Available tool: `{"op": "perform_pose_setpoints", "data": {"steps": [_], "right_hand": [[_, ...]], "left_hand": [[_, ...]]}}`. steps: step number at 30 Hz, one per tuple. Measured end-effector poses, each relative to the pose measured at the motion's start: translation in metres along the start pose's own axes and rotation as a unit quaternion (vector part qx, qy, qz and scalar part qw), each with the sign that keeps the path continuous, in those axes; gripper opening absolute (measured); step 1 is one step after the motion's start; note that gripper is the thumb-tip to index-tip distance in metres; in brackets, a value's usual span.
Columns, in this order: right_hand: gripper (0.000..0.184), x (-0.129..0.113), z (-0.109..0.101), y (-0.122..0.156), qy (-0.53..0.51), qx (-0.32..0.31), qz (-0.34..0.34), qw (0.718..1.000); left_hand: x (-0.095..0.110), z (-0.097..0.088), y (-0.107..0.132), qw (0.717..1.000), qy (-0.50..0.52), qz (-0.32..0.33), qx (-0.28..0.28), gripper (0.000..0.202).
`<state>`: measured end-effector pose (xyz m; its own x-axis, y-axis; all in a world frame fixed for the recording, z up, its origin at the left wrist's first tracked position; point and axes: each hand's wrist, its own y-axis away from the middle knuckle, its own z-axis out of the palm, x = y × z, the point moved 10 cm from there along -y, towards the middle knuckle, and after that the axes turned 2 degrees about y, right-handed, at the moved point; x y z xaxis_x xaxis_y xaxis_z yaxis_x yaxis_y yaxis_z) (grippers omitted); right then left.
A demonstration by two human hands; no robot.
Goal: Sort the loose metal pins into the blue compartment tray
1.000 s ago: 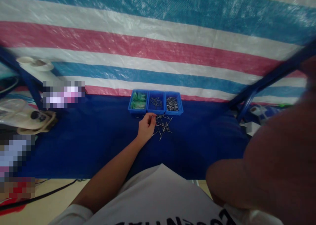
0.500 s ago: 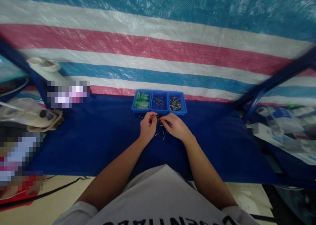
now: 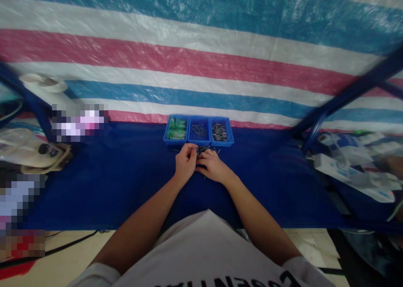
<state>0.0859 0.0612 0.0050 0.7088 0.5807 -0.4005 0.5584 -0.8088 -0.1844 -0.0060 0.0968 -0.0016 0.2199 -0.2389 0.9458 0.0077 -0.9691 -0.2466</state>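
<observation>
Thin dark-and-silver metal pins, like slim screws or bits, lie in a loose pile (image 3: 203, 149) on the blue tabletop. My left hand (image 3: 185, 160) is closed in a pinch at the pile's left side; what sits between its fingertips is too small to make out. On the right of the pile, my right hand (image 3: 213, 166) has its fingers over the pins, the thumb held apart below them. Just behind stand three joined blue bins: the left bin (image 3: 166, 139) has green packets (image 3: 176, 129), the middle bin (image 3: 199, 142) dark pins, the right bin (image 3: 229, 141) many shinier pins.
A striped plastic sheet (image 3: 201, 56) hangs behind the blue table surface (image 3: 132, 173). Blue frame posts (image 3: 343, 94) rise at both sides. To the left are a white tube (image 3: 47, 90) and a clear plastic container (image 3: 19, 146); to the right, white boxes (image 3: 333, 167) and plastic bags.
My right hand has gone from pinching near my left fingertips to spreading over the loose pins, gathering them closer. My left hand keeps its pinch. The view has shifted slightly right.
</observation>
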Motion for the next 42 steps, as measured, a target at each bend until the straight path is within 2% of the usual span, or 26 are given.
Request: {"op": "perform_pose_setpoints", "data": {"steps": [8,16,19,22,24,26,30,34,37,42], "right_hand": [[0.003,-0.002,-0.008,0.001,-0.015,0.022,0.026,0.999],[0.012,0.024,-0.034,0.007,-0.077,0.153,0.108,0.979],[0.010,0.034,-0.042,0.011,-0.125,0.213,0.133,0.960],[0.014,0.046,-0.045,0.016,-0.202,0.262,0.162,0.930],[0.018,0.052,-0.042,0.016,-0.244,0.267,0.175,0.916],[0.022,0.054,-0.037,0.015,-0.265,0.254,0.177,0.913],[0.028,0.050,-0.028,0.011,-0.259,0.217,0.161,0.927],[0.031,0.046,-0.028,0.011,-0.246,0.211,0.155,0.933],[0.026,0.052,-0.030,0.014,-0.291,0.234,0.182,0.910],[0.024,0.071,-0.021,0.019,-0.434,0.263,0.257,0.822]], "left_hand": [[-0.005,0.003,-0.001,1.000,-0.016,0.000,-0.010,0.014],[0.000,0.009,-0.001,0.999,0.016,0.031,-0.035,0.016],[0.004,0.007,-0.002,0.999,-0.001,0.042,-0.025,0.014],[0.004,0.010,-0.002,0.999,0.003,0.035,-0.039,0.014],[0.004,0.014,-0.001,0.998,0.013,0.033,-0.052,0.015],[0.004,0.014,-0.001,0.998,0.017,0.036,-0.051,0.017],[0.003,0.008,-0.001,0.999,0.033,0.033,-0.025,0.023],[0.001,0.012,-0.001,0.997,0.054,0.025,-0.046,0.029],[0.003,0.016,0.001,0.997,0.044,0.034,-0.057,0.030],[0.007,0.018,0.002,0.996,0.035,0.052,-0.057,0.029]]}}
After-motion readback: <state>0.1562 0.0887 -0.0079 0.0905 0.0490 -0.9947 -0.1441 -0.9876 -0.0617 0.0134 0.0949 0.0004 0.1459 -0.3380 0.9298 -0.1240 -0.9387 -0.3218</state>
